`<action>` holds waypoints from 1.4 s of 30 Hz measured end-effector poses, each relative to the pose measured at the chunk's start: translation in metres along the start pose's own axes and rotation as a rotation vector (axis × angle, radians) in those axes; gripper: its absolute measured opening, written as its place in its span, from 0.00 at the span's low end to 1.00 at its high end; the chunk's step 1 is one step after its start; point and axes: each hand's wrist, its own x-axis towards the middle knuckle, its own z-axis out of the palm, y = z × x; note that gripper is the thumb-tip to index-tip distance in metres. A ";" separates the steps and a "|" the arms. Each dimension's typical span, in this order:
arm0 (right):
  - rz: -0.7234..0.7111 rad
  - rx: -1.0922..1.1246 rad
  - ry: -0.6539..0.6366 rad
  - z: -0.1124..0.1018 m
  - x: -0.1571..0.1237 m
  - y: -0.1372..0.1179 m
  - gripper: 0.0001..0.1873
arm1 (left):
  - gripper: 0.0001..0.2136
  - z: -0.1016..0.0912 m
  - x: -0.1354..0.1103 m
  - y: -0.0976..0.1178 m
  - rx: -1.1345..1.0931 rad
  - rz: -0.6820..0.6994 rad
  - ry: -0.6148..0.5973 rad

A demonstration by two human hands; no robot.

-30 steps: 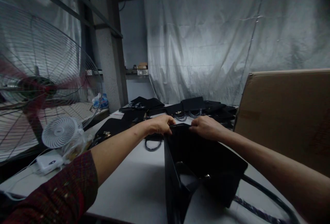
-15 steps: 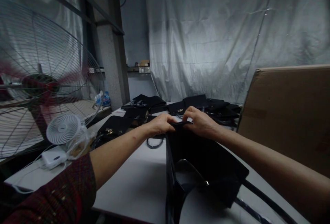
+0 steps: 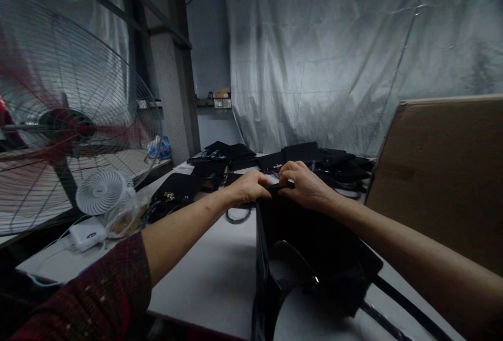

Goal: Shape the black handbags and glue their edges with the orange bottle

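A black handbag (image 3: 314,246) stands on the white table in front of me, its far edge raised toward my hands. My left hand (image 3: 251,186) pinches that top edge from the left, thumb and fingers closed on it. Close beside it, my right hand (image 3: 301,183) grips the same edge with curled fingers. A small metal fitting glints low on the bag, and dark straps run from it to the lower right. The bag's inside is too dark to make out.
Several black bags (image 3: 178,188) lie across the back of the white table (image 3: 208,262). A small white fan (image 3: 101,192) and a white box (image 3: 88,233) with cables sit left, before a large caged fan (image 3: 66,123). A cardboard box (image 3: 440,173) rises at right.
The view has shifted slightly, so the scene sits a little further right. Both hands stay on the bag's edge; the edge between them looks slightly more tilted or folded.
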 end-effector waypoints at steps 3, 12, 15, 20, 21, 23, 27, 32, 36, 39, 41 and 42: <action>-0.002 0.000 0.002 0.001 0.002 -0.001 0.04 | 0.13 0.000 0.000 0.000 0.013 0.004 -0.004; 0.015 0.002 0.041 -0.001 -0.001 -0.001 0.05 | 0.13 0.003 0.001 0.003 0.038 0.004 -0.002; 0.025 0.002 0.049 -0.002 -0.002 -0.002 0.05 | 0.14 0.003 0.001 0.005 0.055 0.013 -0.010; 0.041 0.012 0.046 -0.004 -0.004 -0.003 0.05 | 0.15 0.005 0.000 0.010 0.086 0.007 -0.026; 0.056 0.014 0.041 -0.004 -0.004 -0.003 0.05 | 0.14 0.005 0.000 0.010 0.093 0.007 -0.022; 0.093 0.016 0.028 -0.003 -0.003 -0.003 0.05 | 0.13 0.005 0.002 0.012 0.122 0.022 -0.010; 0.167 0.019 0.037 -0.002 0.000 -0.005 0.04 | 0.09 0.005 0.009 0.017 0.324 0.089 0.018; 0.343 0.082 0.078 -0.014 -0.003 0.008 0.05 | 0.06 0.007 0.011 0.020 0.460 0.020 0.193; 0.521 0.139 0.052 -0.029 -0.012 0.020 0.12 | 0.05 0.009 0.010 0.017 0.426 -0.004 0.225; 0.509 0.203 -0.055 -0.030 -0.014 0.018 0.14 | 0.06 0.010 0.013 0.015 0.427 0.005 0.230; 0.467 0.241 -0.125 -0.025 -0.012 0.014 0.16 | 0.06 0.011 0.016 0.013 0.436 0.013 0.229; 0.456 0.250 -0.151 -0.022 -0.010 0.013 0.16 | 0.06 0.011 0.016 0.012 0.438 0.017 0.227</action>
